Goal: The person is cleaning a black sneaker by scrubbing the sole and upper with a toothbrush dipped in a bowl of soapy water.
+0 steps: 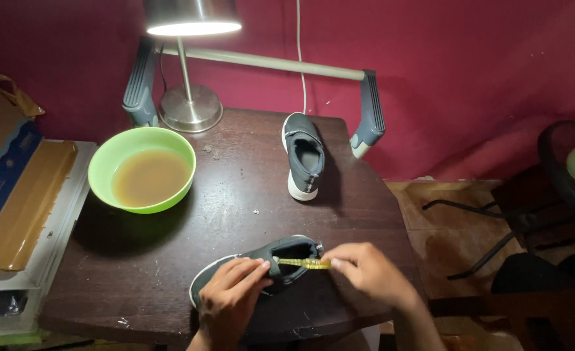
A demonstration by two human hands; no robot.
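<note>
A dark grey shoe with a white sole [281, 257] lies on its side near the front edge of the dark wooden table [235, 188]. My left hand [232, 299] rests on the shoe's upper and pinches one end of a short yellow strip [304, 263]. My right hand [369, 273] pinches the strip's other end, holding it stretched across the shoe's opening. The matching second shoe [304, 156] stands upright at the back of the table, apart from both hands.
A green bowl of murky brown liquid [142, 170] sits at the table's left. A lit metal desk lamp [189, 58] stands behind it. A grey-handled bar [261, 62] spans the back. Cardboard boxes [8, 175] lie left; a dark chair [560, 195] stands right.
</note>
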